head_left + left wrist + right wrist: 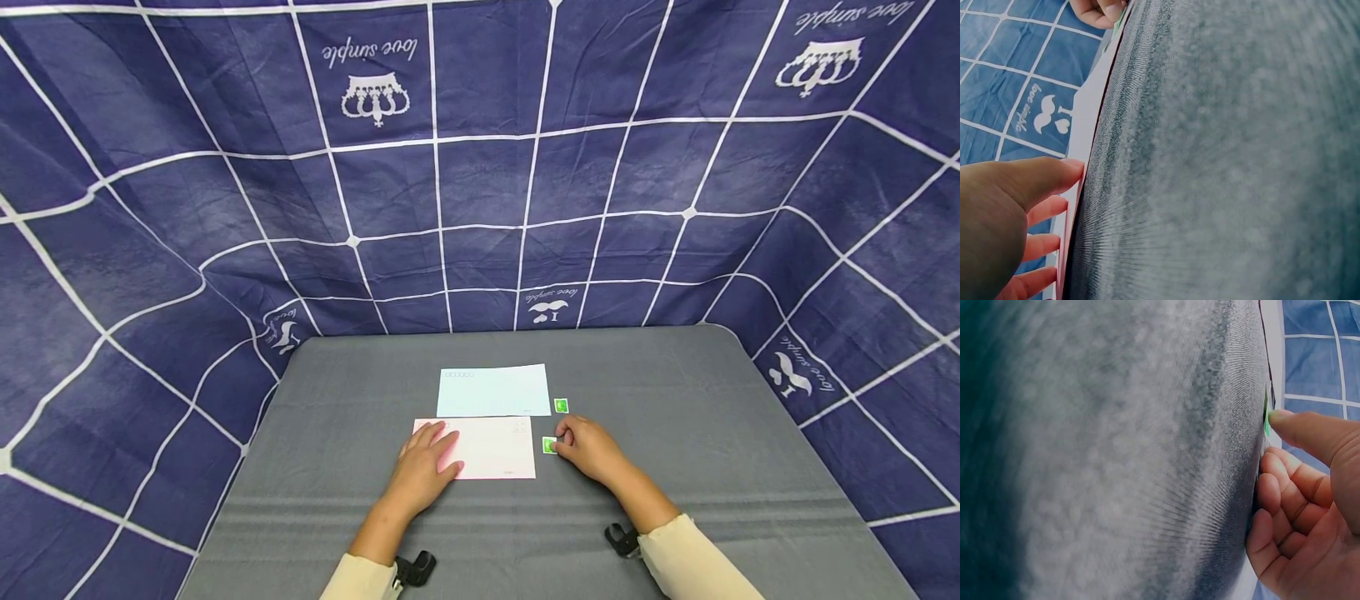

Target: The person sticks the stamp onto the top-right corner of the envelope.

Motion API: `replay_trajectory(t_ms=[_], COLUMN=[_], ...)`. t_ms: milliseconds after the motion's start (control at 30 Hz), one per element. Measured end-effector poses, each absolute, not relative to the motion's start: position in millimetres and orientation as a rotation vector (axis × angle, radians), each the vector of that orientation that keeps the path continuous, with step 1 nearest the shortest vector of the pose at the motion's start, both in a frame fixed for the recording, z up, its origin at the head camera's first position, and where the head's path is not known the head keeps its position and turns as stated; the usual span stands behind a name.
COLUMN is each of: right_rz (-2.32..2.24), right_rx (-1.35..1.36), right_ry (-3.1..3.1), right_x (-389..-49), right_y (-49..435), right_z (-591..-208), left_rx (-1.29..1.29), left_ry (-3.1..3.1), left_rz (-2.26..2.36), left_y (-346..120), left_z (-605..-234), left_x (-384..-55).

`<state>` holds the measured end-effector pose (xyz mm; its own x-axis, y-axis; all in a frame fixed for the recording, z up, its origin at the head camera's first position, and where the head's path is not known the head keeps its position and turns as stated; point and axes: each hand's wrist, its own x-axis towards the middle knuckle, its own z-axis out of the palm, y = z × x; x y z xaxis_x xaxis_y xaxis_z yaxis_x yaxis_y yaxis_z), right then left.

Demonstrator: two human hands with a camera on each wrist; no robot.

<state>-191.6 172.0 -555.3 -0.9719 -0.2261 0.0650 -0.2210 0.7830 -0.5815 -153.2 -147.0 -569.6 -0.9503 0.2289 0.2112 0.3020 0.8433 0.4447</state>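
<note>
A pink envelope (487,450) lies flat on the grey table, its printed boxes along the upper edge. My left hand (424,469) rests on its left part, fingers spread; in the left wrist view the thumb (1063,174) touches the near edge. Just right of this envelope, my right hand (591,450) pinches a green stamp (549,446) with a white border by its right side. From the right wrist, that stamp (1267,415) shows edge-on at the thumb tip, with the other fingers curled in.
A pale blue envelope (493,392) lies directly beyond the pink one. A second green stamp (561,406) sits off its right end, just past my right hand. Dark blue checked cloth (480,183) hangs behind the grey table (360,358) and along both sides.
</note>
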Motion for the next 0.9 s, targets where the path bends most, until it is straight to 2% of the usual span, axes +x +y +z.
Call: replay_trajectory(t_ms=[900], right_rz=[-1.056], right_rx=[-0.373], right_ry=[2.940], right_x=[-194.9], right_y=[174.6], right_z=[-557.0], left_rx=[-0.438], left_ry=[-2.885], left_rz=[-0.732], left_y=[-145.8], left_z=[-567.0], left_x=[-153.0])
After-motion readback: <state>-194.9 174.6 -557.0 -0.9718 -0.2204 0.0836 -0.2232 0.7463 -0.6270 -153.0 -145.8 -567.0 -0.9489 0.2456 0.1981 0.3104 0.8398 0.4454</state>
